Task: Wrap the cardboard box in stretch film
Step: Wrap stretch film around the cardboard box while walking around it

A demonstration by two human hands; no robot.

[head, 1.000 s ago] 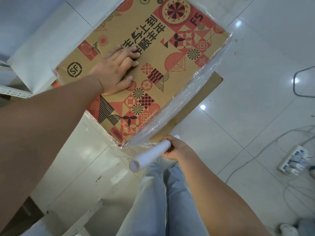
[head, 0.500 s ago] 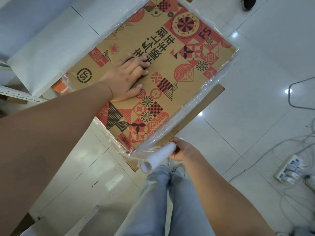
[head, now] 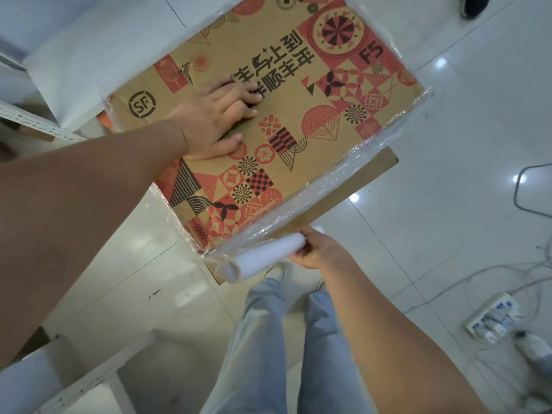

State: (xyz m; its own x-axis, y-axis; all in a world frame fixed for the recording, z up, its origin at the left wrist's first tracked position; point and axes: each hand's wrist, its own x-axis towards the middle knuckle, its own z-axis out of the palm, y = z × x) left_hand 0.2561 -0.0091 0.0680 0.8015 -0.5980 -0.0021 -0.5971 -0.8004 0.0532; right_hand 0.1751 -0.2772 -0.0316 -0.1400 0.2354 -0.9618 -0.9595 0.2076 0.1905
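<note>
Box [head: 313, 121], raised above the tiled floor [head: 448, 219], with film [head: 343, 177] already banding its sides; left hand [head: 215, 121] presses flat on top, fingers nearly straight, right hand [head: 316, 249] clamps the roll [head: 263, 255] at the near corner; top apparently unwrapped.

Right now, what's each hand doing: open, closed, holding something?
Left hand: open, palm and fingers pressing flat on the cardboard box.
Right hand: closed around the stretch film roll, near the box's corner.
</note>
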